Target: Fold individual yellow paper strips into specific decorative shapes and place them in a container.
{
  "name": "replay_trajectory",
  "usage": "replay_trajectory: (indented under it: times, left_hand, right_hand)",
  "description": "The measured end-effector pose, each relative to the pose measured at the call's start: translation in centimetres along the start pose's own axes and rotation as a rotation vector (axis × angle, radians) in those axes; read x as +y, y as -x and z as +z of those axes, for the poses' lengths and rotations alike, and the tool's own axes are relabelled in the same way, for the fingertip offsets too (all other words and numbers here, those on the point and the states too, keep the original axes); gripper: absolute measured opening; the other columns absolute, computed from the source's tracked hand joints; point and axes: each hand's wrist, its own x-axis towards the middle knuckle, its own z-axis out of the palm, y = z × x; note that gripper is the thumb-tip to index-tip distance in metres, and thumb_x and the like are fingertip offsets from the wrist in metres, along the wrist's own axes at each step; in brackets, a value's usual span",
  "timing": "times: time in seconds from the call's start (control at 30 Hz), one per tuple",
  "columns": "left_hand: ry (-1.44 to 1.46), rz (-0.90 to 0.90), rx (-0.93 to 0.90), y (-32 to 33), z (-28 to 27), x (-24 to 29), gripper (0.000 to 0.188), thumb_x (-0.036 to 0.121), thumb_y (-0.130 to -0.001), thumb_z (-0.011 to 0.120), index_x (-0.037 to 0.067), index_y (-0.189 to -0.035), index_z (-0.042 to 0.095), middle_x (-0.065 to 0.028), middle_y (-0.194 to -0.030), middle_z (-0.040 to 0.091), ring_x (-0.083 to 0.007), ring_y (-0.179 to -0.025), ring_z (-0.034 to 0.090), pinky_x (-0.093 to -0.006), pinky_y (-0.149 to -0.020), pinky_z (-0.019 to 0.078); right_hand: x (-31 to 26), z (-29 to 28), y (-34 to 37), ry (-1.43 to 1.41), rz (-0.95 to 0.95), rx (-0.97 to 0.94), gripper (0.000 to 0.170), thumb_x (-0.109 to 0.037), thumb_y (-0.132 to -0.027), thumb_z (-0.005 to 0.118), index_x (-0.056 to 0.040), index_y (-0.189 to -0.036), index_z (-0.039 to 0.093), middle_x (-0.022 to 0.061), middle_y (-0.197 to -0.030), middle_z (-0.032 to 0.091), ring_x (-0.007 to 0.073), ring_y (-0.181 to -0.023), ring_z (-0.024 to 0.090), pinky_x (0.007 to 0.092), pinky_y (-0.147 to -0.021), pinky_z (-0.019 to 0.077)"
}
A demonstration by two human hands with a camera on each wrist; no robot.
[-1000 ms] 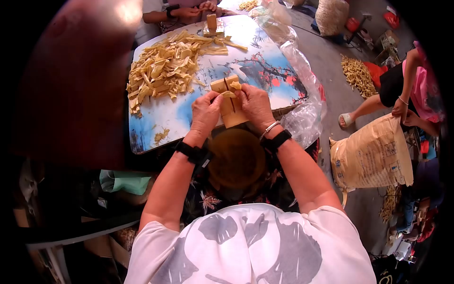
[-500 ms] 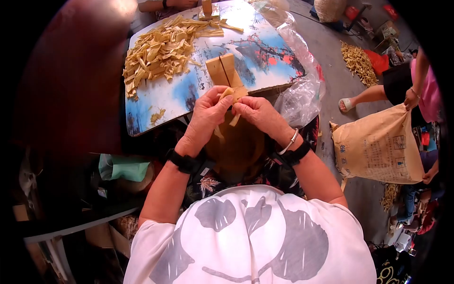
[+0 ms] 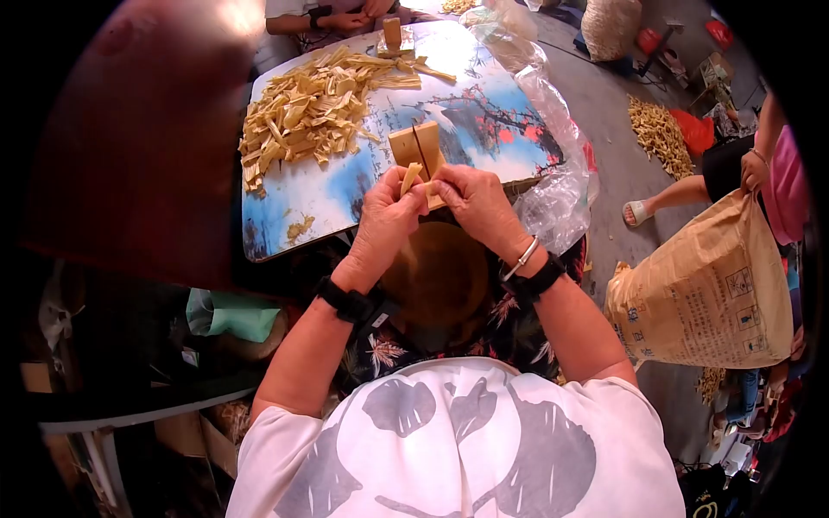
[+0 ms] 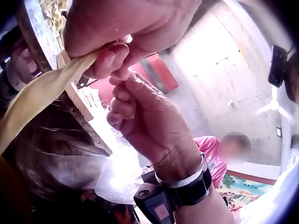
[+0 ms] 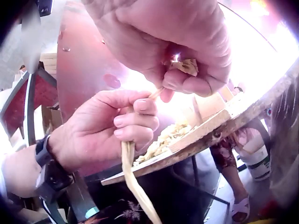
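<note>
In the head view my left hand (image 3: pixel 386 220) and right hand (image 3: pixel 477 203) meet over the near edge of the table. The left hand grips a pale yellow, folded strip (image 3: pixel 411 177), perhaps dried husk; its long tail (image 5: pixel 135 189) hangs below that hand in the right wrist view. My right thumb and fingers pinch the strip's other end, and a short torn bit (image 5: pixel 187 66) shows between those fingers. Just beyond the hands stands an upright wooden board (image 3: pixel 404 148) with a dark slit, on a flat wooden base partly hidden by the hands.
A heap of similar yellow strips (image 3: pixel 302 112) covers the table's far left. Clear plastic sheeting (image 3: pixel 557 207) drapes over the right edge. Across the table sits another person (image 3: pixel 341 22). At right, someone holds a large brown sack (image 3: pixel 704 285) near piles on the floor.
From over the slotted board, both hands have drawn back toward the body with the strip. Over the last half second they have stayed close together, and the strip's folded end now points up.
</note>
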Motion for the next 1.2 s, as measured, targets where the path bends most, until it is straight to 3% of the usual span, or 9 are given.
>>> replay_trajectory:
  times: [0.07, 0.2, 0.3, 0.4, 0.6, 0.7, 0.9, 1.1, 1.2]
  left_hand:
    - [0.006, 0.043, 0.071, -1.4, -0.4, 0.0, 0.004, 0.013, -0.099, 0.056, 0.009, -0.099, 0.055, 0.0016, -0.073, 0.054, -0.0020, -0.051, 0.038, -0.0189, -0.045, 0.0288]
    - [-0.023, 0.021, 0.167, -3.8, -1.5, 0.0, 0.007, 0.016, -0.099, 0.057, 0.009, -0.100, 0.056, 0.0015, -0.076, 0.057, -0.0005, -0.046, 0.034, -0.0188, -0.041, 0.0258]
    - [-0.031, -0.062, 0.183, -4.7, -1.1, 0.2, 0.009, 0.017, -0.099, 0.057, 0.008, -0.101, 0.056, 0.0016, -0.077, 0.057, -0.0006, -0.048, 0.035, -0.0191, -0.042, 0.0278]
    - [0.051, -0.148, 0.127, -5.3, -0.9, 0.0, 0.009, 0.017, -0.098, 0.058, 0.008, -0.100, 0.056, 0.0018, -0.078, 0.057, -0.0011, -0.050, 0.037, -0.0198, -0.044, 0.0302]
    - [-0.057, 0.042, 0.166, -6.5, -0.4, -1.3, 0.004, 0.010, -0.095, 0.060, 0.008, -0.096, 0.056, 0.0043, -0.074, 0.054, -0.0023, -0.053, 0.040, -0.0196, -0.046, 0.0321]
    - [-0.047, 0.088, 0.165, -6.8, -0.4, -1.3, 0.004, 0.007, -0.094, 0.061, 0.007, -0.094, 0.057, 0.0052, -0.071, 0.052, -0.0022, -0.053, 0.040, -0.0193, -0.046, 0.0320]
    - [0.072, -0.010, 0.195, -7.1, -0.4, -1.5, 0.004, 0.005, -0.093, 0.062, 0.006, -0.094, 0.058, -0.0002, -0.075, 0.059, -0.0027, -0.050, 0.039, -0.0191, -0.044, 0.0303]
    - [0.159, -0.052, 0.166, -6.9, -0.4, -1.5, 0.004, 0.004, -0.093, 0.062, 0.006, -0.095, 0.059, -0.0031, -0.076, 0.061, -0.0035, -0.050, 0.040, -0.0192, -0.044, 0.0297]
    - [0.119, -0.031, 0.179, -6.8, -0.4, -1.9, 0.004, 0.005, -0.092, 0.063, 0.006, -0.094, 0.059, -0.0025, -0.074, 0.060, -0.0039, -0.049, 0.040, -0.0196, -0.043, 0.0299]
  right_hand:
    - [1.1, 0.3, -1.7, 0.067, -0.034, 0.088, 0.016, -0.015, -0.089, 0.064, -0.0001, -0.085, 0.061, 0.0186, -0.080, 0.064, 0.0387, -0.078, 0.063, 0.0441, -0.068, 0.0500]
    - [3.0, 1.1, -3.9, 0.069, -0.027, 0.103, 0.011, -0.012, -0.090, 0.065, -0.0010, -0.091, 0.064, 0.0143, -0.077, 0.066, 0.0238, -0.068, 0.066, 0.0326, -0.061, 0.0510]
    - [3.3, 1.2, -4.4, 0.013, -0.048, 0.113, 0.009, -0.010, -0.086, 0.066, -0.0023, -0.089, 0.063, 0.0164, -0.081, 0.066, 0.0341, -0.075, 0.065, 0.0395, -0.067, 0.0516]
    - [3.3, 1.2, -4.5, -0.046, -0.017, 0.119, 0.009, -0.009, -0.085, 0.068, -0.0037, -0.091, 0.064, 0.0150, -0.082, 0.068, 0.0291, -0.074, 0.067, 0.0358, -0.067, 0.0525]
    - [3.3, 0.8, -4.5, -0.243, 0.154, 0.086, 0.010, -0.009, -0.085, 0.069, -0.0043, -0.093, 0.065, 0.0117, -0.081, 0.069, 0.0146, -0.073, 0.065, 0.0292, -0.069, 0.0519]
    - [4.4, 1.3, -4.6, -0.398, 0.195, 0.102, 0.009, -0.010, -0.086, 0.068, -0.0044, -0.093, 0.066, 0.0116, -0.078, 0.067, 0.0128, -0.071, 0.062, 0.0288, -0.068, 0.0514]
    - [5.0, 1.7, -4.9, -0.300, 0.208, 0.061, 0.008, -0.011, -0.087, 0.067, -0.0045, -0.092, 0.066, 0.0110, -0.078, 0.067, 0.0142, -0.071, 0.063, 0.0295, -0.067, 0.0513]
    - [5.0, 1.9, -4.9, -0.190, 0.129, 0.049, 0.009, -0.012, -0.086, 0.067, -0.0048, -0.092, 0.066, 0.0135, -0.079, 0.067, 0.0235, -0.069, 0.066, 0.0316, -0.067, 0.0516]
    - [6.4, 2.8, -4.8, -0.019, -0.018, 0.073, 0.011, -0.013, -0.086, 0.067, -0.0051, -0.093, 0.067, 0.0140, -0.080, 0.068, 0.0259, -0.070, 0.066, 0.0322, -0.067, 0.0519]
